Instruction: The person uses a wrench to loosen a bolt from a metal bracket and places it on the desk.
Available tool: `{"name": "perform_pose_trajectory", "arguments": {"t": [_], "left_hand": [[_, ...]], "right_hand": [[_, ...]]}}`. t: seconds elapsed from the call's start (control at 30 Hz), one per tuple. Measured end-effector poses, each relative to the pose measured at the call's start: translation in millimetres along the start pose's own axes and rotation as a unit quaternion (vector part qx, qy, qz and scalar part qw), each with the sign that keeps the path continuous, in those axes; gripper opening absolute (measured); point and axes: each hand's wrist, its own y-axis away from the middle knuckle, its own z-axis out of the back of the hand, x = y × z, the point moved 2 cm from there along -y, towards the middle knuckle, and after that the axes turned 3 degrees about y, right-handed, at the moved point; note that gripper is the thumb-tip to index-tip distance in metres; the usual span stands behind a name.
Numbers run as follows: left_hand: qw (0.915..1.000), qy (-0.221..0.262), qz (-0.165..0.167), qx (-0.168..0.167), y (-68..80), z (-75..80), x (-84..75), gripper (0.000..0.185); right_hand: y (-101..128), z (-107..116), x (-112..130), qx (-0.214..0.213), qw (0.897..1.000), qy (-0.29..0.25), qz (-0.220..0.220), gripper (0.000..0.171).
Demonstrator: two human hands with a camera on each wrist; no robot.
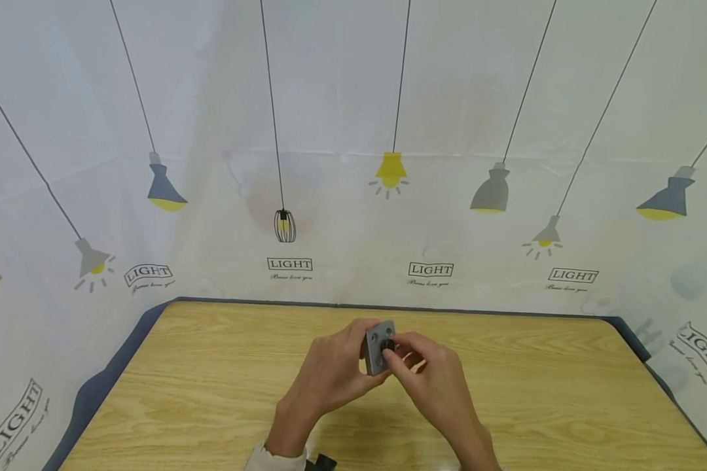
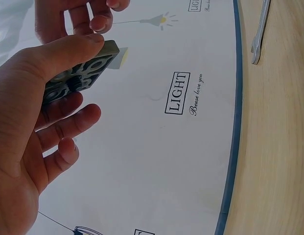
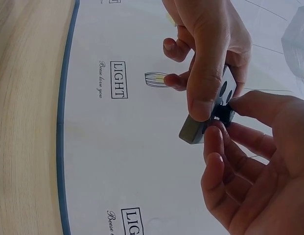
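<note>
My left hand (image 1: 332, 369) grips a small grey rectangular block (image 1: 374, 356) by its edges, tilted up above the wooden table. Round holes show on the face toward my right hand (image 1: 438, 376). A small black bolt-like part (image 1: 387, 345) stands out from that face, pinched between my right thumb and fingertips. In the right wrist view the black part (image 3: 223, 113) sits against the block (image 3: 193, 131), its inner end hidden. From the left wrist view the block's other side (image 2: 76, 78) has rounded recesses, with the left thumb lying along its edge.
A metal open-end wrench (image 2: 258, 44) lies on the table in the left wrist view. The wood-grain tabletop (image 1: 212, 366) has a dark blue border (image 1: 336, 305) at the back. A white sheet (image 1: 336, 98) printed with lamps surrounds it.
</note>
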Motion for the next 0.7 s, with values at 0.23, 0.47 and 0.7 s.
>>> {"name": "perform_pose_trajectory", "arguments": {"t": [0.23,0.47,0.7], "left_hand": [[1.0000,0.004,0.000,0.000,0.4,-0.3,0.1,0.067],[1.0000,0.003,-0.001,0.001,0.7,0.4,-0.1,0.067],[1.0000,0.002,-0.003,-0.001,0.1,1.2,-0.6,0.067]], "right_hand": [[0.7,-0.7,-0.2,0.002,1.000,0.001,0.001,0.018],[0.9,0.0,0.9,0.009,1.000,0.004,0.008,0.022],[0.9,1.1,1.3,0.013,1.000,0.011,0.012,0.025]]}}
